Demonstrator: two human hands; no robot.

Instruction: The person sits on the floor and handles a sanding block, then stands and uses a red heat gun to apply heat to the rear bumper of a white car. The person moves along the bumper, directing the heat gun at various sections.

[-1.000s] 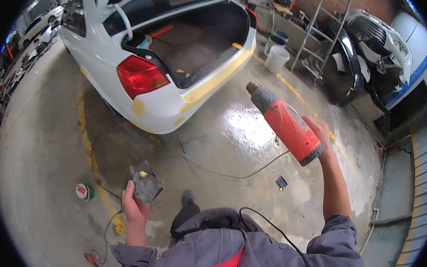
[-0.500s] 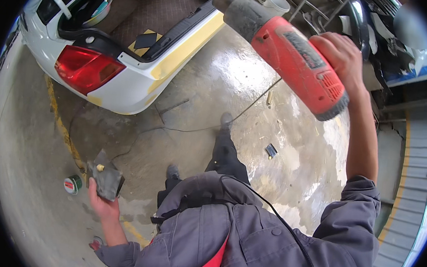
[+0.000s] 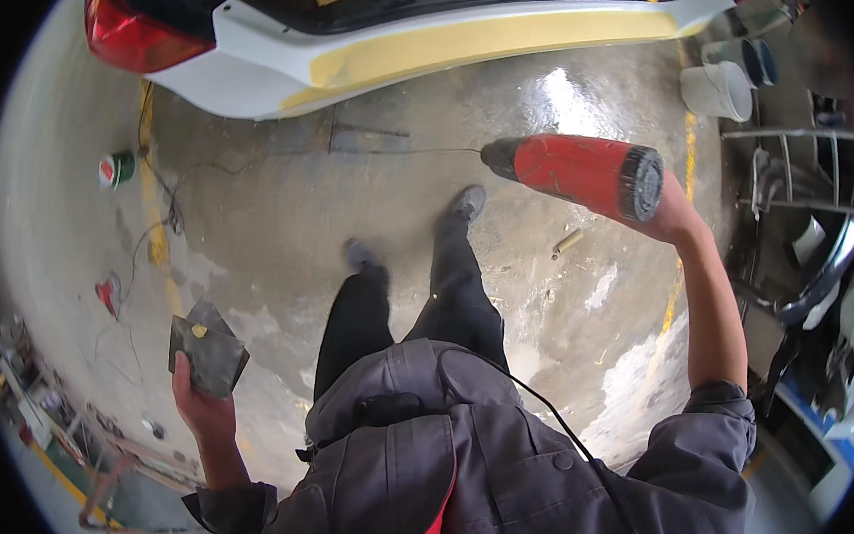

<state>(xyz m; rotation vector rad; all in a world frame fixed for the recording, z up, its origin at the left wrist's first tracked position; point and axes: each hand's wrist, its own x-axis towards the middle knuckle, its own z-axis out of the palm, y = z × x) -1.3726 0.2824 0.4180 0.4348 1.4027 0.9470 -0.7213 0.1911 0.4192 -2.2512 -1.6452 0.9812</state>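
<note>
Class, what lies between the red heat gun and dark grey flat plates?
Between heat gun and plates, the head view shows black-trousered legs and grey concrete floor.

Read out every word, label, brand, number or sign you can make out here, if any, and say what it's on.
None can be read.
Green tin on the floor: red-and-white marking, too small to read.
Red heat gun in the right hand: no legible lettering on the sides that show.
Flat grey plates in the left hand: no print visible.
</note>
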